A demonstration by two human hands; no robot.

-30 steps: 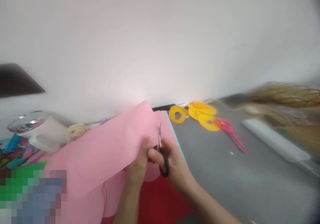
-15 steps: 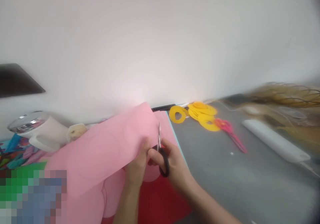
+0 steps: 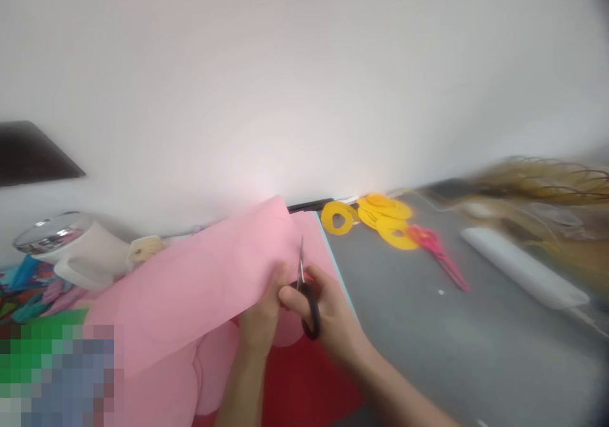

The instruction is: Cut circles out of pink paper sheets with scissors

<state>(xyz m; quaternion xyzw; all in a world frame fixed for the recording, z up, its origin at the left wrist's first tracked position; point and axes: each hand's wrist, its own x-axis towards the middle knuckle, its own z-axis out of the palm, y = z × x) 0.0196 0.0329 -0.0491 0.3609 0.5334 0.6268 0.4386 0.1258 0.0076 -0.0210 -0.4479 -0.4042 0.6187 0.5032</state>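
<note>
Left hand (image 3: 261, 316): closed, thumb and fingers pinching the edge of the large pink paper sheet (image 3: 190, 281).
Right hand (image 3: 333, 313): fingers curled around the black-handled metal scissors (image 3: 312, 319), blades pointing away from the wearer, beside the sheet's right end.
Sheet: raised and slanting above further pink paper and red paper (image 3: 307, 389).
Grey desk (image 3: 404, 325), right side: yellow paper rings (image 3: 337, 218), touched by pink-handled scissors (image 3: 435, 249).

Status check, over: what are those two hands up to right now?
Right hand on black-handled scissors. Left hand gripping pink sheet. Pink scissors off to the right, not in the way.
</note>
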